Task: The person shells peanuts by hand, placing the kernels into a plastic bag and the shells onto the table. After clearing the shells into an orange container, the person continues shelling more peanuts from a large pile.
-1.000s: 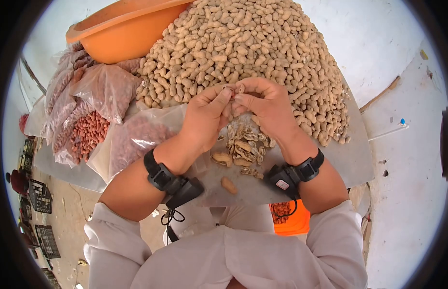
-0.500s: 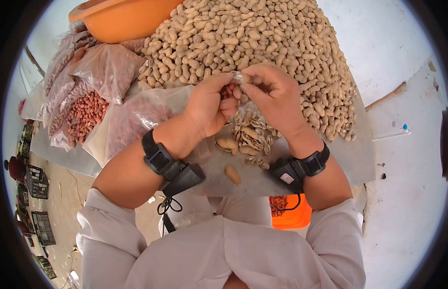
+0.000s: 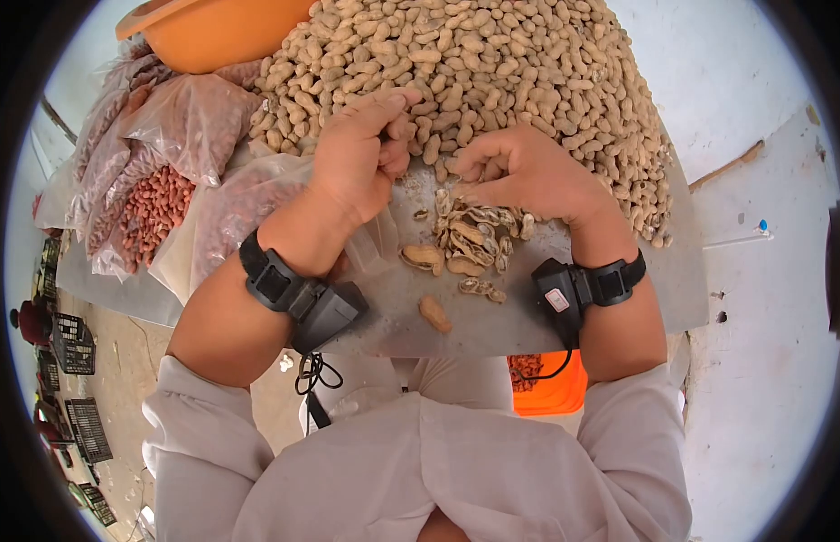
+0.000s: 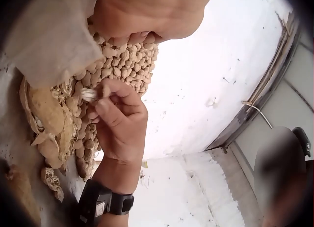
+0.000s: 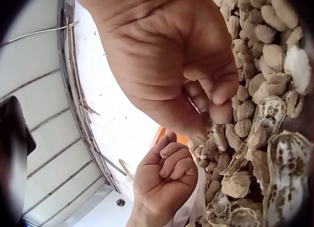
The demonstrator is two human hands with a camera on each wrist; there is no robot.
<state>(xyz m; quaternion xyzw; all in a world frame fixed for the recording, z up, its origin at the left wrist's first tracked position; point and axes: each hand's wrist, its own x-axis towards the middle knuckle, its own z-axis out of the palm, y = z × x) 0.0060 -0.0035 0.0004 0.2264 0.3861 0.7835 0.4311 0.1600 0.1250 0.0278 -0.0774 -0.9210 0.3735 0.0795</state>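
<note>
My left hand [image 3: 355, 158] is raised in front of the heap of unshelled peanuts [image 3: 456, 54]. Its fingers curl into the palm over the red peanut kernels seen there half a second ago, which are now hidden. In the right wrist view the left hand [image 5: 167, 180] shows these bent fingers. My right hand [image 3: 533, 176] is lower and to the right, above the pile of empty shells [image 3: 470, 239]. Thumb and fingertips pinch a peanut shell [image 4: 89, 95], its pale inside showing in the left wrist view.
At left lie clear bags of red kernels [image 3: 190, 122], one with its kernels [image 3: 158, 212] exposed. Nearer is another plastic bag [image 3: 248, 208]. An orange basin [image 3: 217, 36] stands behind. A single peanut [image 3: 434, 313] lies near the table's front edge, above an orange container [image 3: 555, 388] below.
The hands, together over the shells a second ago, have parted. The left moved left and away with its fingers closed over the kernels; the right moved slightly right and down with the shell.
</note>
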